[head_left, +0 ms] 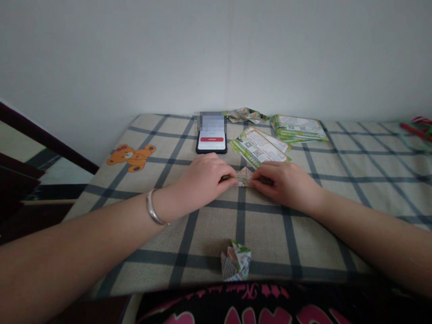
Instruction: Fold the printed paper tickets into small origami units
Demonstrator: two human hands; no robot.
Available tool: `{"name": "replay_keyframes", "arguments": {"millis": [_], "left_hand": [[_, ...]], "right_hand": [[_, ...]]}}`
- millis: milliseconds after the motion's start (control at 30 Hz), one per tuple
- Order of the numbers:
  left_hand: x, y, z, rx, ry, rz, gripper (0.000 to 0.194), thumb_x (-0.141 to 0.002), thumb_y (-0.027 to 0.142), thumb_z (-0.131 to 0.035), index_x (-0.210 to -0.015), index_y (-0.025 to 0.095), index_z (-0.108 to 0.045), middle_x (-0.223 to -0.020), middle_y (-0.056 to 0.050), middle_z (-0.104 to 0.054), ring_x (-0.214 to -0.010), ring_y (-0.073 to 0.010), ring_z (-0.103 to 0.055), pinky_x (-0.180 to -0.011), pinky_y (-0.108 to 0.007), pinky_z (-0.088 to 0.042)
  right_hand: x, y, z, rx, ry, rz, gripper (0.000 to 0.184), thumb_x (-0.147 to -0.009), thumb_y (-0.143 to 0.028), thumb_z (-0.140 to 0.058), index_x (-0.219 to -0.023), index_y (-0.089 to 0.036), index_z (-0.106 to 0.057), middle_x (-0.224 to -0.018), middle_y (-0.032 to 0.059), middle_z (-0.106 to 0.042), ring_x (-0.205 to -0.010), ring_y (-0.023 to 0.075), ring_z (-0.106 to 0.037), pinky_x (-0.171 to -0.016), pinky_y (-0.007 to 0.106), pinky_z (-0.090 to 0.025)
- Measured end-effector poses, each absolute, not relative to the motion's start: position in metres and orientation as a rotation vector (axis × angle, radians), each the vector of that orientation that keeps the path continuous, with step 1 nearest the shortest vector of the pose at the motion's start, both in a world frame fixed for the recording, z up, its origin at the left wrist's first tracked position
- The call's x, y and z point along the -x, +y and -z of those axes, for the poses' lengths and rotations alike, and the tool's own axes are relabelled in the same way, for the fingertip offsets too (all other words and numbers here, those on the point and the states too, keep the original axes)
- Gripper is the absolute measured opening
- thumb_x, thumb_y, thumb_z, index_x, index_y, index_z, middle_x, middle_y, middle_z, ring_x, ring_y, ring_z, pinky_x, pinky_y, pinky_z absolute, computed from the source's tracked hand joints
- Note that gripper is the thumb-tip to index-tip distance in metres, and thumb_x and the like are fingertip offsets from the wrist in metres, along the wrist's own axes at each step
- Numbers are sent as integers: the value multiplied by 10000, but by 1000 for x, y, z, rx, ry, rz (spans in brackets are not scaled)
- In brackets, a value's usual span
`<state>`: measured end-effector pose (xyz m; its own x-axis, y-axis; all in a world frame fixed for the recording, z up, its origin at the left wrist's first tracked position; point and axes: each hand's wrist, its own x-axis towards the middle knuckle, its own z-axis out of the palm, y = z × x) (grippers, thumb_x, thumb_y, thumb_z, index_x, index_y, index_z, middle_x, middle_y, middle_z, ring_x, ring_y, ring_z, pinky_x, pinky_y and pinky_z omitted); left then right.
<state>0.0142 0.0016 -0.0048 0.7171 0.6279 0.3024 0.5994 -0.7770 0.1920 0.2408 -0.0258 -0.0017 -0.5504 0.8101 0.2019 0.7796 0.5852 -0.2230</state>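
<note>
Near the middle of the table, a small folded paper (244, 176) with printing on it is pinched from both sides. My left hand (209, 177) has its thumb and fingers closed on the left end, and a silver bangle circles that wrist. The right end is gripped by my right hand (286, 182), also closed. Much of the paper hides behind my fingers. Close to the front edge stands a folded paper piece (236, 261) with pointed corners. Just beyond my hands lie loose printed leaflets (258, 146), green, white and orange.
A phone (211, 140) with a lit screen lies behind my left hand. Crumpled or folded papers (246, 115) and a leaflet stack (299, 127) sit along the wall. The checked tablecloth (162, 180) bears a bear picture (131, 157). Red and green items (420, 128) are at far right.
</note>
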Motion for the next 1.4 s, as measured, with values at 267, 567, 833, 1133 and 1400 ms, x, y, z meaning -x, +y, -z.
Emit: {"name": "replay_keyframes", "arguments": {"millis": [267,567,833,1133,1400], "left_hand": [[-16,3,7,-2818,1031,-518,182,-910,327,-608,-850,186,-706,-826,-21,-702,-842,-195,-578,-762,-338,-396],[-18,-1,6,-2845,1083,-488,156,-888,299,-624,-812,168,-660,-813,-29,-669,-851,-208,-564,-764,-345,-395],[-18,-1,7,-2886,1048,-504,149,-893,267,-605,-794,157,-630,-781,-27,-645,-813,-194,-558,-730,-324,-404],[-19,-3,6,-2957,1071,-492,135,-895,273,-600,-829,155,-608,-792,-30,-620,-820,-190,-547,-710,-303,-402],[-15,0,11,-3004,944,-560,150,-923,287,-578,-1012,172,-615,-994,-56,-613,-981,-217,-502,-858,-349,-428]], "right_hand": [[-241,-24,4,1388,-2450,-194,124,-851,-302,-614,-773,-209,-641,-736,-1,-655,-650,134,-560,-566,244,-337],[-241,-19,6,1373,-2411,-259,83,-811,-279,-639,-778,-210,-671,-763,9,-684,-693,149,-587,-611,254,-383],[-240,-17,8,1329,-2431,-252,71,-808,-266,-638,-784,-201,-653,-756,15,-673,-693,148,-581,-614,251,-385],[-241,-17,10,1318,-2450,-224,74,-815,-277,-629,-826,-205,-641,-753,8,-643,-697,150,-567,-626,259,-380],[-245,-16,11,1193,-2453,-215,87,-837,-260,-615,-898,-199,-604,-882,26,-619,-773,151,-577,-659,255,-416]]}}
